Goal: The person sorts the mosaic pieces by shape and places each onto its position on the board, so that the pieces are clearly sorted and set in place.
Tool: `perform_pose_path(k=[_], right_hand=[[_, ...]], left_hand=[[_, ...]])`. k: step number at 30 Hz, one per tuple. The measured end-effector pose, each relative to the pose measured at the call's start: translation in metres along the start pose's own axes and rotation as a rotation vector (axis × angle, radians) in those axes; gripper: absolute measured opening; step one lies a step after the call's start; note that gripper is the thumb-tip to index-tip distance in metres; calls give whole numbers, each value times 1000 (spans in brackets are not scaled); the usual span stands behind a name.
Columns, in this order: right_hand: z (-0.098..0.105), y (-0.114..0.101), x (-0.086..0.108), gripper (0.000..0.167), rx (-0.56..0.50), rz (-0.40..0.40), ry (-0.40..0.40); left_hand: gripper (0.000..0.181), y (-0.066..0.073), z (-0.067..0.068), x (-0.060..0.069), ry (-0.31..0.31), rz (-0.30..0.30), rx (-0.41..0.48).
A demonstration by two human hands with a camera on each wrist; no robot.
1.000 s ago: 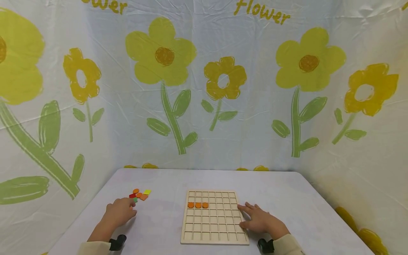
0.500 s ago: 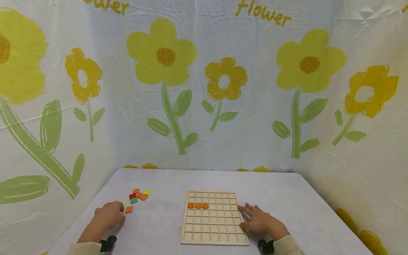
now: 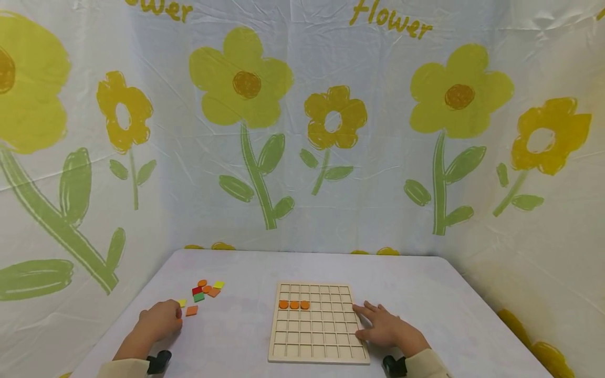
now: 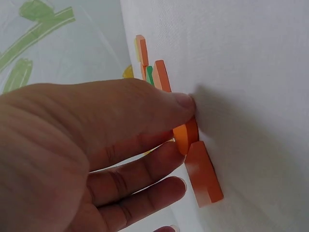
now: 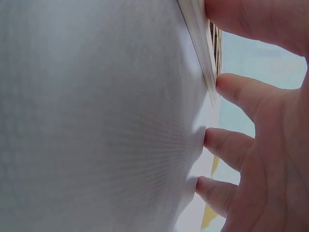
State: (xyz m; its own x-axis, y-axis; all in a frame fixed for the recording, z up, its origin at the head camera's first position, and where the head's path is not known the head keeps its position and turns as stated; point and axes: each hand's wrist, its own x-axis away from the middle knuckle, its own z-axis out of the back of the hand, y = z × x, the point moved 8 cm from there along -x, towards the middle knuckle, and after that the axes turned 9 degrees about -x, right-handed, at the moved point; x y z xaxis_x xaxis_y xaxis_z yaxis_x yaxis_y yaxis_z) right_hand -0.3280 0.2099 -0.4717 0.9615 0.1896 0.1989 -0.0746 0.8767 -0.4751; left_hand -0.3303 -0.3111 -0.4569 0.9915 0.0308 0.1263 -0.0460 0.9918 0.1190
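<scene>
- Head view: my left hand [image 3: 159, 319] is reaching down at the white table [image 3: 246, 336], well apart from the wooden grid board [image 3: 317, 326] on its left side.
- Left wrist view: my thumb and fingertips are pinching an orange disc [image 4: 186, 137], with hardly any gap beyond its thickness; the lower fingers are bending loosely. Whether the disc is clear of the table, I cannot tell.
- An angular orange piece [image 4: 203, 176] is showing just beside that disc; contact between them I cannot confirm.
- Near this hand, a yellow square [image 3: 182, 303] and an orange square [image 3: 191, 311] are lying flat. Farther off, a green square [image 3: 199, 297] and a red square [image 3: 197, 290] are lying among more loose pieces.
- Three orange counters [image 3: 294, 304] are sitting side by side in one board row, from the leftmost cell.
- My right hand [image 3: 385, 326] is spreading its fingers and holding no piece; thumb and forefinger are touching the board's right edge.
</scene>
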Motion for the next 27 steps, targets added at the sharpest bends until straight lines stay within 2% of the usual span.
perform_pose_path(k=[8, 18, 27], right_hand=[[1, 0, 1, 73, -8, 15, -8], [2, -1, 3, 73, -11, 19, -5], [0, 2, -2, 73, -13, -6, -12]], left_hand=[[15, 8, 1, -3, -14, 25, -4], [17, 36, 12, -9, 61, -61, -35], [11, 68, 16, -15, 124, -126, -6]])
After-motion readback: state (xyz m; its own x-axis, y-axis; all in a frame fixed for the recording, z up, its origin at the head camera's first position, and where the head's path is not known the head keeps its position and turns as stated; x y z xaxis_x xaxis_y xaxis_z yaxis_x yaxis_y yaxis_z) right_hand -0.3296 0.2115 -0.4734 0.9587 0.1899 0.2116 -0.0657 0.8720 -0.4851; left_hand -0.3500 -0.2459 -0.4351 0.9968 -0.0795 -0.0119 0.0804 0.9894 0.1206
